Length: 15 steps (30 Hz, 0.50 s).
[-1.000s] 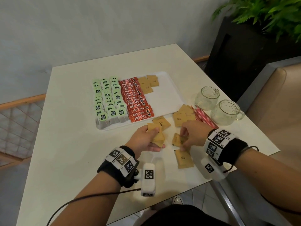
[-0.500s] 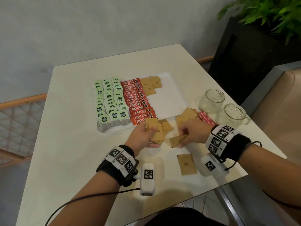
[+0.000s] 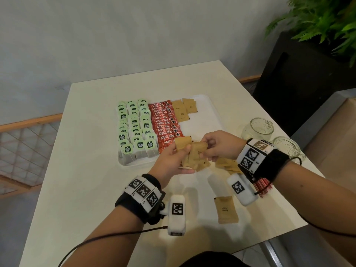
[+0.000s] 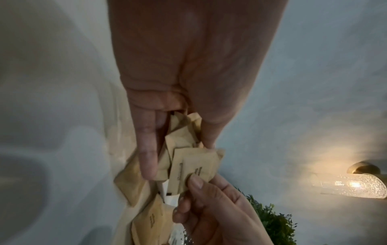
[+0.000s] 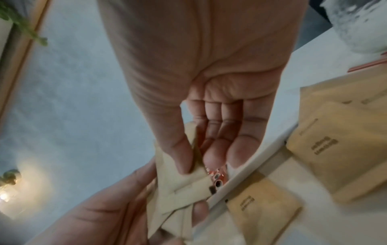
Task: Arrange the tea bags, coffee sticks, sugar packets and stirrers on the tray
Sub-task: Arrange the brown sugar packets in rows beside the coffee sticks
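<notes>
- Both hands meet just over the near edge of the tray (image 3: 210,112) in the head view. My left hand (image 3: 170,160) grips a loose fan of brown sugar packets (image 3: 194,157), and my right hand (image 3: 217,145) pinches one packet at the top of that fan. Tea bags (image 3: 134,130) and coffee sticks (image 3: 165,126) already fill their rows on the tray, and a few sugar packets lie at its far end. One packet (image 3: 226,210) lies alone on the table near me, more sit under my right wrist, and the red stirrers (image 3: 263,186) are beside them, off the tray.
- From the left wrist, my fingers (image 4: 146,159) and thumb clamp the bundle unevenly, with corners sticking out at different angles. I should square the edges before adding more.
- From the right wrist, my thumb (image 5: 178,149) and a fingertip hold a single packet edge. I judge it best to slide it flat against the others, printed side matching, and to let go only once the left thumb covers it.
</notes>
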Each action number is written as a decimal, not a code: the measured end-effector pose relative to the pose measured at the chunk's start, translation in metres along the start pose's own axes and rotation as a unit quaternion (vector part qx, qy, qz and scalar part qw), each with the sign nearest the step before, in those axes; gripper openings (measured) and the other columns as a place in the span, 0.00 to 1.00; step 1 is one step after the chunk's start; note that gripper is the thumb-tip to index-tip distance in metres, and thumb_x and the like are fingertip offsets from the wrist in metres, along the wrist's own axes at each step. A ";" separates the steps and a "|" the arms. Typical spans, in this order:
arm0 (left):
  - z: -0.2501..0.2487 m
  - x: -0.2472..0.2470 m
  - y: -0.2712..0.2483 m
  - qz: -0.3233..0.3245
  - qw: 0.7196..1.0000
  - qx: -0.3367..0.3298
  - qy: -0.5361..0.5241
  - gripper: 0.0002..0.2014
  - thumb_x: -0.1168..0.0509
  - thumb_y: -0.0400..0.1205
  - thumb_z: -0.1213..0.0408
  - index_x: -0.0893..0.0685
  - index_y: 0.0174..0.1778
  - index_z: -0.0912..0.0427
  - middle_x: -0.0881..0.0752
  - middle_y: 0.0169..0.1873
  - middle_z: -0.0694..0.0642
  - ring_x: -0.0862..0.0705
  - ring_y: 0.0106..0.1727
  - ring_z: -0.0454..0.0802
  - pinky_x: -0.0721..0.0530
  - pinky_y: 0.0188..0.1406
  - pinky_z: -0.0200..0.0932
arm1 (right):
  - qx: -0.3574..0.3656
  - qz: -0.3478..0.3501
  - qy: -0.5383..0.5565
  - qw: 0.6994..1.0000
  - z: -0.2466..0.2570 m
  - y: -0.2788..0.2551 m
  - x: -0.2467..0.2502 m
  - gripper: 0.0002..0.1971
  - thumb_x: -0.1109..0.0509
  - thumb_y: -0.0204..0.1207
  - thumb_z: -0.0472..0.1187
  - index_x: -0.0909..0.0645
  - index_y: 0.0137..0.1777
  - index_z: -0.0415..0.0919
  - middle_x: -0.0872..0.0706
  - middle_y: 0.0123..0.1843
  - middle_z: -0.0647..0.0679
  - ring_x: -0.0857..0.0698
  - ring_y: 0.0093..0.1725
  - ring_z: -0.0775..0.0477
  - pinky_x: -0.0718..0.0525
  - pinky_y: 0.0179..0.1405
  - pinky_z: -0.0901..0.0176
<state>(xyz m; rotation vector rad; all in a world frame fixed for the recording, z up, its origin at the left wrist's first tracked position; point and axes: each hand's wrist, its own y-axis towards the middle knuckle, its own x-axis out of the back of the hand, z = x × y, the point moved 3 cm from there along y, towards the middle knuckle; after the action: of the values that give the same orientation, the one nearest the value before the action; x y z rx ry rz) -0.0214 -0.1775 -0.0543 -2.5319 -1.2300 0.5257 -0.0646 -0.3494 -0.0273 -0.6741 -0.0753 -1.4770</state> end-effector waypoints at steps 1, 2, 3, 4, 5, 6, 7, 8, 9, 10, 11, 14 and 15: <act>-0.003 0.000 0.003 -0.008 1.000 0.000 -0.014 0.15 0.35 0.86 0.63 0.21 0.69 0.57 0.12 0.59 0.63 0.10 0.54 0.63 0.08 0.44 0.55 | 0.003 -0.010 0.007 1.000 0.001 0.004 0.003 0.07 0.21 0.70 0.32 0.16 0.43 0.39 0.13 0.36 0.44 0.15 0.34 0.50 0.12 0.42 0.54; -0.007 0.001 0.007 -0.016 1.000 -0.001 -0.025 0.14 0.36 0.86 0.64 0.21 0.69 0.58 0.12 0.59 0.63 0.09 0.52 0.63 0.08 0.41 0.53 | 0.003 -0.024 0.011 1.000 0.001 0.010 0.007 0.05 0.20 0.70 0.34 0.15 0.41 0.39 0.13 0.35 0.44 0.15 0.35 0.50 0.13 0.42 0.54; -0.012 0.003 0.011 -0.026 0.999 -0.003 -0.032 0.14 0.36 0.86 0.66 0.21 0.68 0.58 0.12 0.58 0.64 0.09 0.51 0.62 0.08 0.39 0.51 | 0.003 -0.043 0.011 0.999 0.002 0.016 0.012 0.05 0.20 0.70 0.37 0.14 0.40 0.38 0.13 0.36 0.42 0.15 0.36 0.50 0.13 0.43 0.54; -0.018 0.005 0.016 -0.039 0.999 -0.004 -0.034 0.13 0.36 0.86 0.67 0.21 0.67 0.58 0.12 0.58 0.63 0.09 0.50 0.62 0.08 0.37 0.50 | 0.001 -0.063 0.016 0.998 0.001 0.024 0.017 0.07 0.20 0.70 0.39 0.13 0.41 0.36 0.12 0.38 0.40 0.15 0.38 0.50 0.13 0.44 0.54; -0.024 0.008 0.021 -0.054 0.998 -0.004 -0.034 0.13 0.35 0.86 0.67 0.21 0.67 0.58 0.12 0.58 0.63 0.09 0.49 0.61 0.08 0.37 0.49 | -0.003 -0.084 0.030 0.996 0.001 0.033 0.024 0.09 0.21 0.71 0.41 0.12 0.43 0.33 0.13 0.40 0.40 0.15 0.39 0.50 0.13 0.45 0.55; -0.032 0.013 0.027 -0.069 0.997 -0.004 -0.036 0.13 0.35 0.86 0.68 0.21 0.66 0.58 0.12 0.58 0.63 0.09 0.49 0.61 0.08 0.37 0.50 | -0.007 -0.102 0.056 0.993 0.001 0.042 0.031 0.11 0.22 0.73 0.40 0.13 0.46 0.30 0.13 0.41 0.41 0.15 0.41 0.50 0.12 0.43 0.58; -0.040 0.018 0.032 -0.083 0.996 -0.006 -0.036 0.12 0.35 0.86 0.67 0.20 0.65 0.59 0.12 0.57 0.63 0.09 0.49 0.60 0.08 0.38 0.50 | -0.010 -0.117 0.082 0.990 0.002 0.053 0.039 0.12 0.25 0.76 0.39 0.14 0.49 0.27 0.13 0.43 0.40 0.15 0.43 0.50 0.12 0.42 0.60; -0.047 0.024 0.038 -0.093 0.995 -0.007 -0.034 0.11 0.35 0.86 0.67 0.20 0.65 0.59 0.11 0.57 0.63 0.09 0.49 0.60 0.08 0.39 0.51 | -0.015 -0.133 0.102 0.986 0.002 0.064 0.046 0.12 0.27 0.77 0.38 0.15 0.52 0.26 0.13 0.45 0.40 0.15 0.43 0.50 0.12 0.41 0.61; -0.054 0.029 0.043 -0.101 0.994 -0.008 -0.032 0.11 0.36 0.86 0.66 0.21 0.64 0.59 0.11 0.56 0.63 0.09 0.48 0.60 0.08 0.40 0.51 | -0.023 -0.153 0.109 0.982 0.002 0.074 0.053 0.11 0.29 0.79 0.36 0.15 0.54 0.27 0.13 0.46 0.40 0.15 0.43 0.50 0.12 0.39 0.62; -0.061 0.035 0.048 -0.106 0.994 -0.010 -0.032 0.11 0.36 0.86 0.65 0.21 0.63 0.60 0.11 0.55 0.63 0.08 0.48 0.60 0.07 0.40 0.51 | -0.033 -0.176 0.108 0.978 0.000 0.085 0.059 0.11 0.30 0.80 0.36 0.16 0.56 0.29 0.13 0.46 0.42 0.15 0.42 0.51 0.13 0.37 0.62; -0.068 0.040 0.052 -0.110 0.993 -0.012 -0.034 0.10 0.36 0.86 0.65 0.21 0.63 0.60 0.11 0.54 0.63 0.08 0.47 0.59 0.07 0.40 0.51 | -0.042 -0.199 0.101 0.974 -0.003 0.095 0.065 0.11 0.31 0.80 0.36 0.16 0.59 0.31 0.13 0.45 0.43 0.15 0.41 0.51 0.14 0.35 0.63; -0.082 0.053 0.068 -0.127 0.991 -0.027 -0.031 0.10 0.35 0.86 0.64 0.21 0.62 0.61 0.11 0.54 0.64 0.08 0.49 0.60 0.08 0.39 0.49 | -0.072 -0.243 0.082 0.964 -0.015 0.125 0.079 0.14 0.29 0.80 0.37 0.16 0.63 0.32 0.14 0.47 0.43 0.15 0.45 0.46 0.13 0.37 0.59; -0.086 0.056 0.073 -0.131 0.990 -0.028 -0.029 0.10 0.35 0.86 0.64 0.21 0.62 0.61 0.11 0.55 0.64 0.09 0.50 0.61 0.08 0.39 0.49 | -0.086 -0.253 0.077 0.960 -0.019 0.133 0.081 0.14 0.29 0.79 0.37 0.16 0.63 0.33 0.13 0.48 0.41 0.14 0.46 0.44 0.11 0.42 0.54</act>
<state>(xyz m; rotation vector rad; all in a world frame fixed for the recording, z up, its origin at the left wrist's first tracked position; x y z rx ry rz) 0.0993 -0.1839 -0.0172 -2.3614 -1.5907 0.5112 0.0625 -0.4371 -0.0563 -0.7093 0.0028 -2.0440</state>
